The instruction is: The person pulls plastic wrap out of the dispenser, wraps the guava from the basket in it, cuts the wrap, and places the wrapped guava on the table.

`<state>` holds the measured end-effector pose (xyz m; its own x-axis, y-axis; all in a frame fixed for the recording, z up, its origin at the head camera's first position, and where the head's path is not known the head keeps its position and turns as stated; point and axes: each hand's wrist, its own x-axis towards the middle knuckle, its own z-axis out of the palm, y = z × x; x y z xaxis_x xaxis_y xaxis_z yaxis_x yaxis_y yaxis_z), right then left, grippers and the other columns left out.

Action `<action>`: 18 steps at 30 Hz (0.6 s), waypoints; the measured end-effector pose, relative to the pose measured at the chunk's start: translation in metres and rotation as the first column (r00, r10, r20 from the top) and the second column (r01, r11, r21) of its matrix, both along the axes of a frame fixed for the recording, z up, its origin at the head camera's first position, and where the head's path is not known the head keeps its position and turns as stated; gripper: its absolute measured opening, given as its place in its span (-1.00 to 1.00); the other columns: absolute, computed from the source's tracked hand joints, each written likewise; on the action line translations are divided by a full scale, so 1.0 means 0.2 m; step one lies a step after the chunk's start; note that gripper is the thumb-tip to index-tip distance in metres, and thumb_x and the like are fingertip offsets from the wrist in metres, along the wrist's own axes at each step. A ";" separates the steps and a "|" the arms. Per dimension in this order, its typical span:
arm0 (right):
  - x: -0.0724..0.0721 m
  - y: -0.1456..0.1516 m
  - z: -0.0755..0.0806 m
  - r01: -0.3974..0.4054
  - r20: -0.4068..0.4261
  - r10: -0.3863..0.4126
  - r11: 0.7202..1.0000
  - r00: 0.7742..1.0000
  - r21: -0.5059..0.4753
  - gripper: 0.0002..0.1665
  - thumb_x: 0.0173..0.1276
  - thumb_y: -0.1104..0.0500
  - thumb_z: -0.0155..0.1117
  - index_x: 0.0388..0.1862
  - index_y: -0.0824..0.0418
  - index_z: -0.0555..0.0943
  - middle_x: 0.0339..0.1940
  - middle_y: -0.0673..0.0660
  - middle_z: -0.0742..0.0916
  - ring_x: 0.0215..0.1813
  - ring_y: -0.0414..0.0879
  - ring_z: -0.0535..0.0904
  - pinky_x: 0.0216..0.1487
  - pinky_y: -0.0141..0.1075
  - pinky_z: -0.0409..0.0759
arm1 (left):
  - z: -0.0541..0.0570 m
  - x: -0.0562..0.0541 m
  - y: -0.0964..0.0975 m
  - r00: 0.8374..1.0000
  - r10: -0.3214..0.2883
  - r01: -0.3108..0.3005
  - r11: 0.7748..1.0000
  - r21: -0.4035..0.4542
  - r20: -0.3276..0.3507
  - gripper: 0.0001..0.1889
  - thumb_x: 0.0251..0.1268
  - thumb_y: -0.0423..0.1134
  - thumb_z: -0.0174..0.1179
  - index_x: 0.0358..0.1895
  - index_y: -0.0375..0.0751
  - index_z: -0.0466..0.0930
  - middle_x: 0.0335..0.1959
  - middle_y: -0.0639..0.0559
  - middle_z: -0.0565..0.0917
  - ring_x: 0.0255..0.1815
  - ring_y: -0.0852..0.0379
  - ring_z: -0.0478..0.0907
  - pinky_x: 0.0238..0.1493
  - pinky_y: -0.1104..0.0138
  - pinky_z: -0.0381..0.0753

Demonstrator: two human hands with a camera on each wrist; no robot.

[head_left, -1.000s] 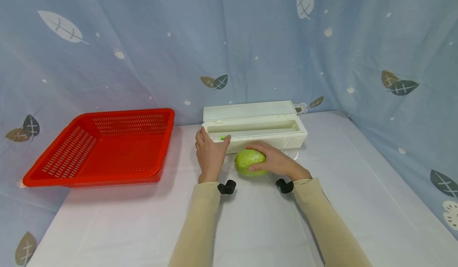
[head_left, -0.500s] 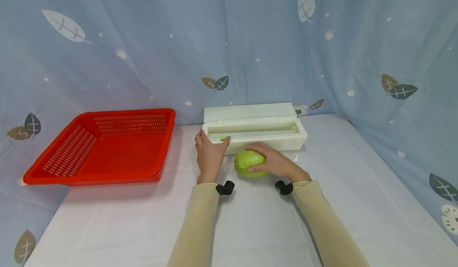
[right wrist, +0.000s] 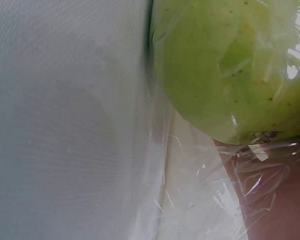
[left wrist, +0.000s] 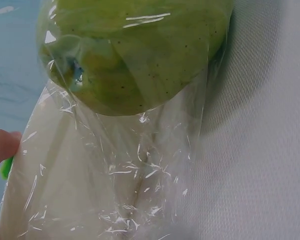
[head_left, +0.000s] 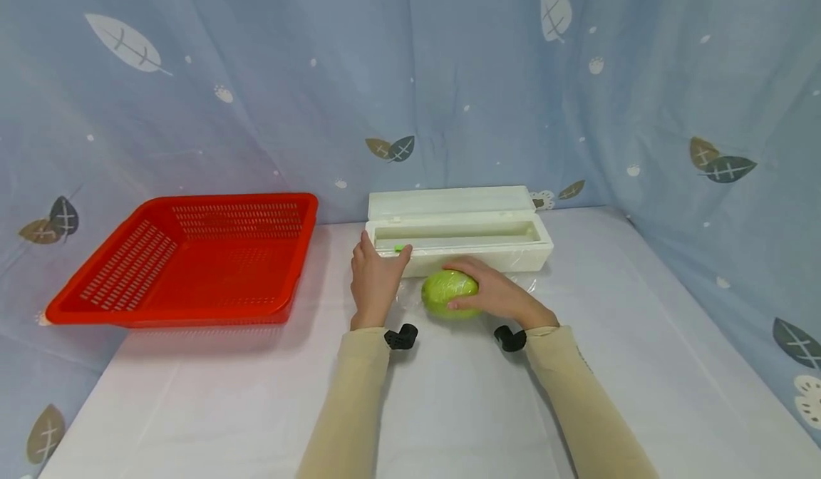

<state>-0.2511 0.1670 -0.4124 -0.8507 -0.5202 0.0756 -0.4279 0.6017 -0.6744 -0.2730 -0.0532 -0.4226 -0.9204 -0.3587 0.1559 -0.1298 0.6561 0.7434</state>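
A green, speckled fruit (head_left: pixel 442 295), its kind not certain, lies on the table wrapped in clear cling film (left wrist: pixel 145 175). My right hand (head_left: pixel 497 294) holds it from the right side, fingers over the far side and thumb at the near side. Behind the fruit stands a long white cling film box (head_left: pixel 474 256), lid (head_left: pixel 449 202) raised. My left hand (head_left: pixel 375 279) grips the box's left end, thumb beside the small green slider (head_left: pixel 399 249). Film runs between the box and the fruit in the left wrist view.
A red slotted plastic basket (head_left: pixel 282 315) stands at the left. A blue leaf-print curtain (head_left: pixel 449 73) hangs behind the white-covered table (head_left: pixel 462 408). Small black wrist cameras (head_left: pixel 402 337) sit at both cuffs.
The head view shifts slightly. Both hands, the fruit and the box otherwise stay almost the same.
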 end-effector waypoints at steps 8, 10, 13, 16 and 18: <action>-0.01 0.00 0.00 0.007 0.012 -0.007 1.000 1.000 0.001 -0.11 -0.11 -0.33 0.33 0.24 -0.11 0.32 0.19 -0.13 0.36 0.11 -0.15 0.31 0.02 -0.12 0.36 | -0.01 0.00 0.00 1.000 -0.005 0.005 1.000 -0.008 0.002 0.05 -0.12 0.46 -0.01 0.39 -0.10 -0.11 0.26 -0.13 0.19 0.24 -0.06 0.15 -0.08 -0.08 0.35; -0.01 0.00 0.00 0.009 0.016 -0.009 1.000 1.000 0.002 -0.11 -0.11 -0.33 0.32 0.24 -0.12 0.32 0.19 -0.13 0.36 0.11 -0.15 0.31 0.02 -0.12 0.37 | -0.01 0.00 0.00 1.000 -0.010 0.010 1.000 -0.013 0.005 0.04 -0.10 0.46 -0.02 0.39 -0.11 -0.11 0.26 -0.13 0.19 0.24 -0.06 0.15 -0.08 -0.09 0.35; 0.00 0.00 0.00 0.012 0.015 -0.012 1.000 1.000 0.004 -0.11 -0.12 -0.35 0.31 0.23 -0.14 0.32 0.18 -0.13 0.36 0.10 -0.15 0.32 0.01 -0.14 0.37 | 0.00 0.00 -0.01 1.000 -0.019 0.019 1.000 -0.017 0.002 0.02 -0.06 0.44 -0.02 0.39 -0.12 -0.11 0.26 -0.14 0.18 0.25 -0.06 0.15 -0.10 -0.10 0.35; 0.00 0.00 0.00 0.013 0.010 -0.013 1.000 1.000 0.007 -0.11 -0.12 -0.35 0.31 0.23 -0.13 0.32 0.18 -0.13 0.37 0.09 -0.15 0.32 0.01 -0.13 0.38 | 0.00 0.01 -0.01 1.000 -0.027 0.027 1.000 -0.015 -0.001 0.00 -0.03 0.41 -0.02 0.39 -0.13 -0.11 0.26 -0.14 0.18 0.25 -0.06 0.15 -0.09 -0.09 0.35; 0.00 0.00 0.00 0.016 0.009 -0.016 1.000 1.000 0.012 -0.11 -0.12 -0.36 0.30 0.23 -0.13 0.32 0.18 -0.13 0.37 0.09 -0.15 0.32 0.01 -0.13 0.37 | 0.00 0.01 -0.01 0.999 -0.033 0.033 0.999 -0.013 -0.003 -0.01 -0.01 0.39 -0.01 0.39 -0.14 -0.11 0.26 -0.15 0.18 0.25 -0.07 0.15 -0.09 -0.09 0.35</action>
